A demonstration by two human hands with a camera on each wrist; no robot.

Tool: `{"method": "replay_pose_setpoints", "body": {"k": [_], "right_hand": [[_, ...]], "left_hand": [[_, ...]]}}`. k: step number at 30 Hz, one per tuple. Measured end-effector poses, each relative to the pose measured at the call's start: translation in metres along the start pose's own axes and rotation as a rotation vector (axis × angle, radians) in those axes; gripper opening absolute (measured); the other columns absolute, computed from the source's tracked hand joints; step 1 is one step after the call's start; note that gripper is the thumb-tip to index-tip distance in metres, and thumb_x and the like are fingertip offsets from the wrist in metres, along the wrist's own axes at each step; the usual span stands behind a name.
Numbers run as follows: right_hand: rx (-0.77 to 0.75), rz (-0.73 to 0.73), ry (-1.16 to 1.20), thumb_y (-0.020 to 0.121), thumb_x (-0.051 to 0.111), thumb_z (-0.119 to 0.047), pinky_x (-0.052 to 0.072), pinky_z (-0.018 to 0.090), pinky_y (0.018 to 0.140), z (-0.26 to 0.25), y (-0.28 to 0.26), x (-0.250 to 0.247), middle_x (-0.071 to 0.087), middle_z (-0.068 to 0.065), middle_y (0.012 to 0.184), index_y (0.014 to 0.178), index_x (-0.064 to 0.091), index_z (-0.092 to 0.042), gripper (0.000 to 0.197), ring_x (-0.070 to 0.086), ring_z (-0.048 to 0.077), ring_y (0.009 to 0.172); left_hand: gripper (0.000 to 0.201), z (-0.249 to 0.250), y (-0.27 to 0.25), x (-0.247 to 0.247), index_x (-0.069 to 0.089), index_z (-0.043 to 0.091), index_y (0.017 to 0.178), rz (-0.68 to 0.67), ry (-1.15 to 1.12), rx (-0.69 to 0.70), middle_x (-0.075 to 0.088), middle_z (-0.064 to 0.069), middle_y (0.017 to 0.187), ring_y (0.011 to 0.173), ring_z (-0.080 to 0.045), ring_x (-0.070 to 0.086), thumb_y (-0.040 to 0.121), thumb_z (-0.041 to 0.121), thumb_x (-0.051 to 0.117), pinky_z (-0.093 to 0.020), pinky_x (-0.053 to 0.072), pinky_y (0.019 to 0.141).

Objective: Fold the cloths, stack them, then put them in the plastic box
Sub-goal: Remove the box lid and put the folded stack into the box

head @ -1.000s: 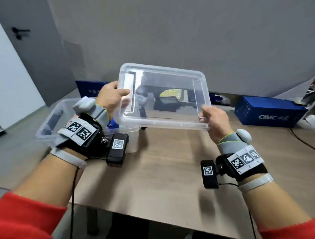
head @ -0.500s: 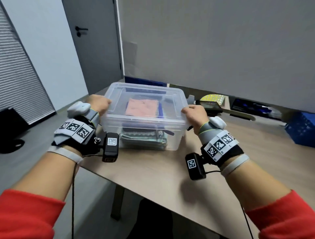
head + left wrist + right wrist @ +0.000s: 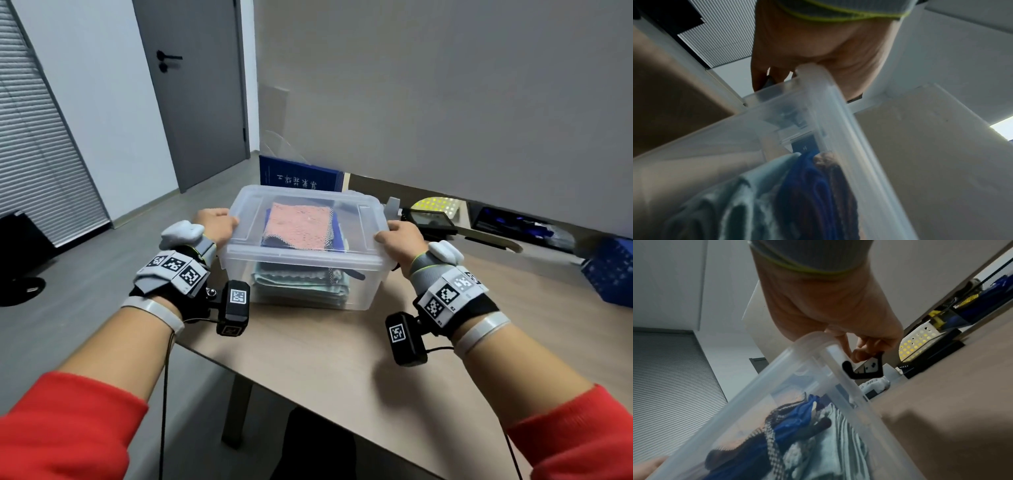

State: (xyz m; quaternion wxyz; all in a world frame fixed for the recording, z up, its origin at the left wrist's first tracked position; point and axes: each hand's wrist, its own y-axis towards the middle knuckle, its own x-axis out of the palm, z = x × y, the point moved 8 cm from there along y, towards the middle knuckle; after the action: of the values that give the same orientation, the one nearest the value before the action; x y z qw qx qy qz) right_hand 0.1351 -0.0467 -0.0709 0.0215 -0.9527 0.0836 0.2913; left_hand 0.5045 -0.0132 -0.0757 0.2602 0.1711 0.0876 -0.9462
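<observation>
A second ago both hands held the clear lid up in the air; now the lid (image 3: 305, 222) sits on the box (image 3: 308, 287), as it did half a second ago. The left hand (image 3: 215, 224) and right hand (image 3: 399, 240) grip the lid's short ends, fingers curled over its rim. The box stands on the surface (image 3: 342, 359), at its left corner. Inside lies a stack of folded cloths (image 3: 298, 229): pink on top, blue and pale green beneath.
</observation>
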Motion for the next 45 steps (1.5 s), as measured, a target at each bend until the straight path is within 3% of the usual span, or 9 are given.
{"method": "replay_pose_setpoints", "body": {"k": [3,6,8,13,18,25,34,38,45], "right_hand": [[0.037,0.012,-0.037,0.054,0.06,-0.043,0.059,0.048,0.071,0.011,0.008,-0.003,0.069,0.015,0.099,0.087,0.071,-0.023,0.04,0.061,0.038,0.099],[0.182,-0.014,0.088,0.067,0.076,-0.038,0.05,0.028,0.05,0.013,-0.003,-0.007,0.065,0.012,0.096,0.102,0.063,-0.01,0.047,0.064,0.028,0.072],[0.274,-0.077,0.112,0.077,0.075,-0.038,0.046,0.027,0.058,0.022,-0.006,-0.005,0.064,0.011,0.091,0.104,0.063,-0.007,0.043,0.058,0.024,0.063],[0.198,0.013,0.037,0.074,0.08,-0.034,0.04,0.026,0.049,0.019,0.004,-0.014,0.066,0.01,0.097,0.112,0.065,0.002,0.054,0.061,0.023,0.07],[0.111,0.021,0.002,0.069,0.074,-0.03,0.059,0.045,0.08,0.014,0.004,-0.005,0.071,0.014,0.104,0.109,0.066,-0.004,0.048,0.069,0.032,0.089],[0.044,0.12,-0.175,0.08,0.064,-0.026,0.055,0.038,0.082,0.005,0.001,-0.005,0.07,0.014,0.106,0.109,0.067,-0.006,0.036,0.065,0.035,0.095],[-0.027,0.083,-0.147,0.078,0.059,-0.036,0.049,0.033,0.075,-0.008,-0.012,-0.003,0.069,0.01,0.099,0.1,0.065,-0.012,0.034,0.062,0.033,0.09],[0.041,-0.032,0.259,0.087,0.057,-0.022,0.053,0.04,0.073,0.007,-0.023,0.009,0.063,0.002,0.091,0.086,0.055,-0.022,0.002,0.06,0.022,0.082],[0.107,-0.074,0.34,0.089,0.044,-0.009,0.055,0.053,0.075,-0.001,-0.017,0.016,0.053,0.003,0.082,0.08,0.046,-0.021,0.014,0.056,0.023,0.076]], "left_hand": [[0.051,-0.005,0.0,-0.004,0.056,0.007,0.132,0.011,0.042,-0.058,0.06,-0.013,0.131,0.113,-0.031,0.059,0.084,0.025,0.066,-0.034,0.045,0.098],[0.051,-0.019,0.0,-0.007,0.063,0.002,0.114,-0.037,-0.079,-0.188,0.066,-0.013,0.109,0.083,-0.029,0.065,0.076,0.035,0.074,-0.035,0.052,0.071],[0.056,-0.025,0.002,-0.004,0.063,0.001,0.112,-0.072,-0.142,-0.222,0.068,-0.012,0.105,0.075,-0.027,0.066,0.07,0.035,0.079,-0.033,0.052,0.062],[0.05,0.0,-0.001,-0.015,0.072,0.018,0.11,0.119,0.006,0.021,0.072,0.0,0.103,0.091,-0.022,0.068,0.062,0.026,0.08,-0.029,0.052,0.09],[0.018,0.005,-0.009,-0.009,0.067,0.024,0.09,0.154,0.156,0.072,0.063,-0.005,0.09,0.082,-0.025,0.057,0.072,0.022,0.069,-0.028,0.045,0.082],[0.014,0.009,-0.014,-0.01,0.057,0.02,0.064,0.147,0.274,0.129,0.061,-0.002,0.078,0.075,-0.028,0.055,0.074,0.025,0.065,-0.028,0.043,0.073],[0.034,0.019,-0.026,-0.003,0.069,0.019,0.108,0.136,0.264,0.177,0.063,-0.003,0.09,0.088,-0.03,0.057,0.085,0.042,0.059,-0.029,0.038,0.074],[0.068,-0.004,-0.025,0.002,0.046,0.016,0.139,0.114,0.083,0.136,0.057,-0.004,0.135,0.12,-0.028,0.054,0.081,0.046,0.064,-0.036,0.041,0.099],[0.059,0.007,0.004,0.017,0.048,0.015,0.137,0.166,0.186,0.18,0.056,-0.011,0.135,0.124,-0.031,0.051,0.083,0.033,0.064,-0.037,0.039,0.105]]}}
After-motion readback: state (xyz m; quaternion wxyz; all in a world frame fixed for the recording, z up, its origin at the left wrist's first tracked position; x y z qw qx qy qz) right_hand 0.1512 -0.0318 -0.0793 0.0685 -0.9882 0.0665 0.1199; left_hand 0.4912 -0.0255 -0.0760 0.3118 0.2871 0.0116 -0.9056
